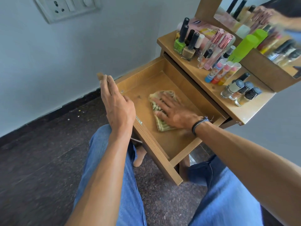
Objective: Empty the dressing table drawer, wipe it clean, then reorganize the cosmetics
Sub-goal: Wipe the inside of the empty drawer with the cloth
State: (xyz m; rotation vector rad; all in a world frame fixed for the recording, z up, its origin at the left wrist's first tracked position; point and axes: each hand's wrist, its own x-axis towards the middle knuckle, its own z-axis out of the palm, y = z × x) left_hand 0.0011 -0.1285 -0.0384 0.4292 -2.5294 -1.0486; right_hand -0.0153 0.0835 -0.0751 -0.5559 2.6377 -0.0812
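Note:
The wooden drawer (182,142) of the dressing table is pulled out, and only a cloth lies in it. My right hand (172,111) lies flat, fingers spread, pressing a striped green-and-cream cloth (160,124) onto the drawer's floor. My left hand (116,103) rests on the drawer's front left edge, fingers together and pointing away. A few dark specks (139,96) lie on the drawer floor, left of the cloth. On the tabletop (241,115) stand the cosmetics: nail polish bottles (187,44), perfume bottles (211,51), lip balm sticks (223,72), a green tube (242,48) and small jars (241,93).
A mirror (260,26) stands at the back of the table and reflects the bottles. A wall socket plate (65,8) sits on the pale wall at upper left. The floor (40,152) is dark stone. My knees in blue jeans (114,176) are under the drawer.

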